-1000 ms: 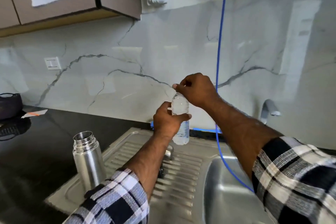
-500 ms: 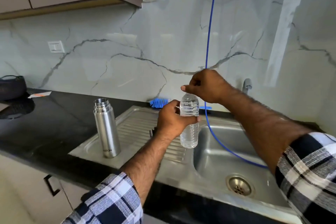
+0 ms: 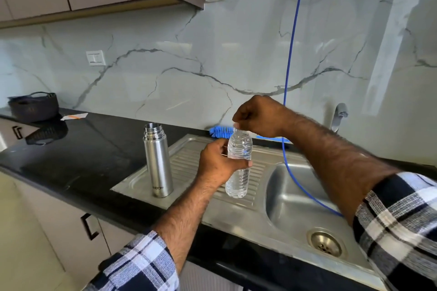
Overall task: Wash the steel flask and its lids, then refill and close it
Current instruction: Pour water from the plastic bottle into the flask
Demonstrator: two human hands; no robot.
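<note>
The steel flask [image 3: 158, 160] stands upright and uncapped on the left part of the sink's drainboard [image 3: 189, 160]. To its right, my left hand [image 3: 218, 163] grips the middle of a clear plastic water bottle [image 3: 238, 173] held upright above the drainboard. My right hand [image 3: 259, 116] is closed over the bottle's cap at the top; the cap itself is hidden by the fingers. The flask's lids are not in sight.
A sink basin [image 3: 305, 198] with a drain [image 3: 325, 242] lies at the right, with a blue hose [image 3: 290, 54] hanging into it. A blue bottle brush [image 3: 221, 131] lies behind the drainboard. A tap [image 3: 339, 116] is on the wall. A dark basket [image 3: 34, 106] sits far left on the black counter [image 3: 71, 156].
The view has pulled back and tilted down, showing more of the sink. Both hands stay on the bottle, the right one still working at its top.
</note>
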